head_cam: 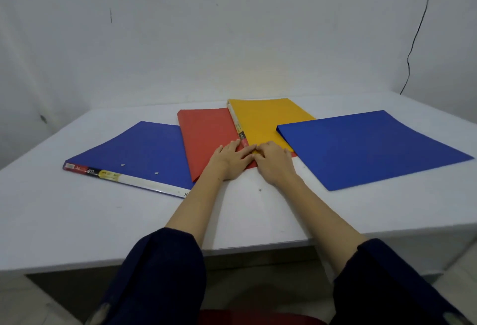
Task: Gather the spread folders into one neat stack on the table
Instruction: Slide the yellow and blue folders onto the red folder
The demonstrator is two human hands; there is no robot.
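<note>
Several folders lie fanned out on the white table (77,221). A blue folder (139,151) with a labelled spine is at the left. A red folder (206,136) overlaps it. A yellow folder (263,121) lies over the red one. Another blue folder (366,146) lies at the right, over the yellow one's corner. My left hand (229,161) rests flat on the red folder's near corner. My right hand (273,162) touches the near corner of the yellow folder, fingers curled at its edge. Whether it grips the corner is unclear.
A grey wall stands close behind the table. A black cable (419,30) hangs down the wall at the right. The table's front edge (258,246) runs near my forearms, with dark sleeves below it.
</note>
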